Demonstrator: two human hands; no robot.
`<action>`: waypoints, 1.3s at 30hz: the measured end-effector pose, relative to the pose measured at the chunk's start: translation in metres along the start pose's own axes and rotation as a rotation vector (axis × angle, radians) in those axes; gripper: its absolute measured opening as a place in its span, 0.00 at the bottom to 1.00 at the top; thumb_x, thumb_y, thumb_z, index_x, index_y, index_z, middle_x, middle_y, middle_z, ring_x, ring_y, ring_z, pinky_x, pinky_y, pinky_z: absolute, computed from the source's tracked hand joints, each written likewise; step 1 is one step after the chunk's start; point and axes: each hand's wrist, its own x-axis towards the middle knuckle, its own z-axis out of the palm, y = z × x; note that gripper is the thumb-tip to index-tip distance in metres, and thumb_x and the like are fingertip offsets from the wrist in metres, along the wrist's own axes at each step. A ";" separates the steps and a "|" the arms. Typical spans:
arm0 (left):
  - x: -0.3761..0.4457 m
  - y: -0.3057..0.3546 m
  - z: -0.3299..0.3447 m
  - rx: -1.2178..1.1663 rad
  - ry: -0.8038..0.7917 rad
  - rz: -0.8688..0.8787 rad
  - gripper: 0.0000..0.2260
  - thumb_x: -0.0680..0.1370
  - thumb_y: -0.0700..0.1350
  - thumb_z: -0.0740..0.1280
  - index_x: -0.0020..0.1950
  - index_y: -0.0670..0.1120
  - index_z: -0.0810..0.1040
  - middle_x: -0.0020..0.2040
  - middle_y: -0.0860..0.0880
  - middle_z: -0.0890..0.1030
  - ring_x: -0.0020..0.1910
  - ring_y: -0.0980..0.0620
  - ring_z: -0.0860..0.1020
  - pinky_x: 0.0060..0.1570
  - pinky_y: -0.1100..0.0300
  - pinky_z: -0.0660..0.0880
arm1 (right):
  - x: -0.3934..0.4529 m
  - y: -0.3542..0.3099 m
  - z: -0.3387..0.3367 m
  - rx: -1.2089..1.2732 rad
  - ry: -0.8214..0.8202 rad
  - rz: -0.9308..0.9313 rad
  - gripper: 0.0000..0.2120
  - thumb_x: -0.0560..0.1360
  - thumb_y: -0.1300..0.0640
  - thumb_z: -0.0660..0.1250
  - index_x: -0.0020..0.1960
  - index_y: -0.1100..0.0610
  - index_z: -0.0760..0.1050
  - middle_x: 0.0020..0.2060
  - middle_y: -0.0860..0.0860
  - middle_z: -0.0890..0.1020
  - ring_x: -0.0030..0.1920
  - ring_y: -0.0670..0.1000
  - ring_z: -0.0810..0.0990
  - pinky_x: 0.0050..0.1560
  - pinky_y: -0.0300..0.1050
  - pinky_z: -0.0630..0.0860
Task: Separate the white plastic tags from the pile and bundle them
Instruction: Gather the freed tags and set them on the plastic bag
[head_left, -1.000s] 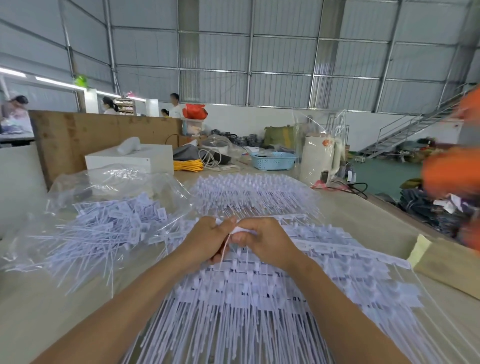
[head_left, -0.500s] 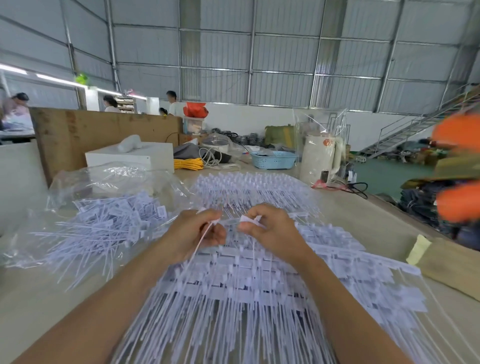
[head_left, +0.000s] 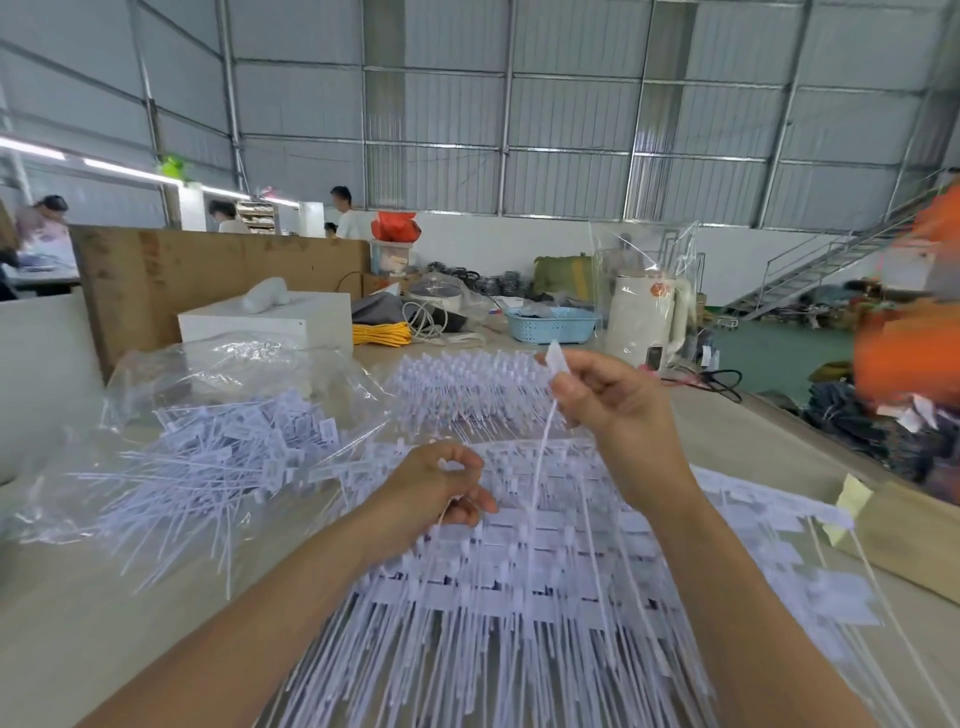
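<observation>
Orange figure (head_left: 906, 358) blurred, cut by right edge; tags (head_left: 519, 649) cut by bottom edge; print illegible.

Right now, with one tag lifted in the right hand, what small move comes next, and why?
Probably keep lifting the right hand until the tag it pinches pulls its thin tail clear: the tail hangs down into the spread pile. The left hand, curled low on the pile, looks placed to steady the rest.

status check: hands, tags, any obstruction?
Right hand pinches one tag, lifted above the pile. Left hand curled on tags at the pile. Separated tags lie on plastic bag, left. Nothing blocking.
</observation>
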 end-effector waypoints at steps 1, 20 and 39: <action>0.000 0.000 0.001 0.021 0.003 0.012 0.05 0.81 0.39 0.60 0.47 0.41 0.74 0.31 0.43 0.82 0.23 0.52 0.74 0.24 0.65 0.70 | 0.000 0.001 0.002 -0.086 -0.055 0.009 0.09 0.75 0.65 0.66 0.51 0.54 0.81 0.30 0.40 0.79 0.30 0.38 0.73 0.33 0.30 0.70; -0.010 0.002 0.016 0.270 0.034 0.169 0.21 0.80 0.51 0.61 0.41 0.33 0.77 0.28 0.47 0.81 0.18 0.55 0.68 0.21 0.68 0.63 | -0.011 0.029 0.001 -0.562 -0.584 0.307 0.10 0.77 0.59 0.66 0.40 0.64 0.77 0.30 0.50 0.75 0.30 0.41 0.71 0.38 0.37 0.68; -0.003 -0.002 0.010 0.151 0.037 -0.020 0.17 0.80 0.48 0.63 0.34 0.42 0.75 0.29 0.45 0.81 0.17 0.56 0.68 0.20 0.70 0.64 | -0.002 0.010 -0.004 -1.302 -0.193 -0.271 0.12 0.79 0.53 0.58 0.54 0.52 0.78 0.43 0.50 0.79 0.39 0.55 0.78 0.46 0.50 0.62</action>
